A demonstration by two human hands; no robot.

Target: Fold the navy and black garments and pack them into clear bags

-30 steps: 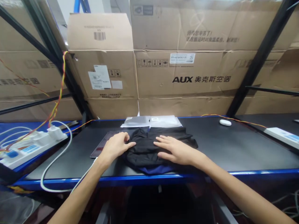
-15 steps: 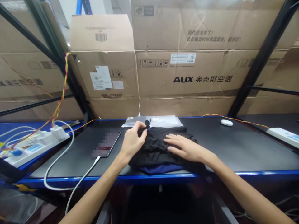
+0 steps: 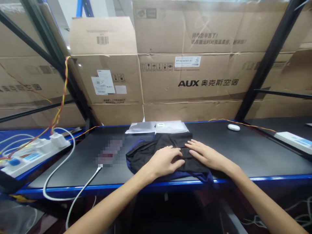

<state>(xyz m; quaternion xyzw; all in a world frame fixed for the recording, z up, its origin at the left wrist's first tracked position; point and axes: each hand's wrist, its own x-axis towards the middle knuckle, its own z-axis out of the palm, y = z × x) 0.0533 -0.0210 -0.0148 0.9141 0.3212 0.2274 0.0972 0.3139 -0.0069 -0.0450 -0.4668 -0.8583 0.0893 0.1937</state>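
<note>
A black piece of clothing with dark blue parts (image 3: 143,152) lies spread on the dark bench top; its exact kind does not show. My left hand (image 3: 167,159) rests on the middle of the cloth, fingers loosely bent and apart, gripping nothing. On the right part of the fabric my right hand (image 3: 206,155) lies flat with its fingers stretched out. Dark blue material shows along the left side and the front edge, where a corner hangs at the bench rim. Just behind the cloth are flat plastic-wrapped packets (image 3: 170,127).
A phone (image 3: 110,152) on a white charging cable (image 3: 84,191) lies to the left. White power strips (image 3: 36,152) stand at the far left and right. A small white case (image 3: 233,127) sits at the back right. Cardboard (image 3: 190,91) and black metal posts (image 3: 268,61) border the bench.
My left hand has let go of the cloth at its back left and moved right and nearer, onto its middle. The fabric now lies flatter and wider to the left. My right hand shifted slightly right.
</note>
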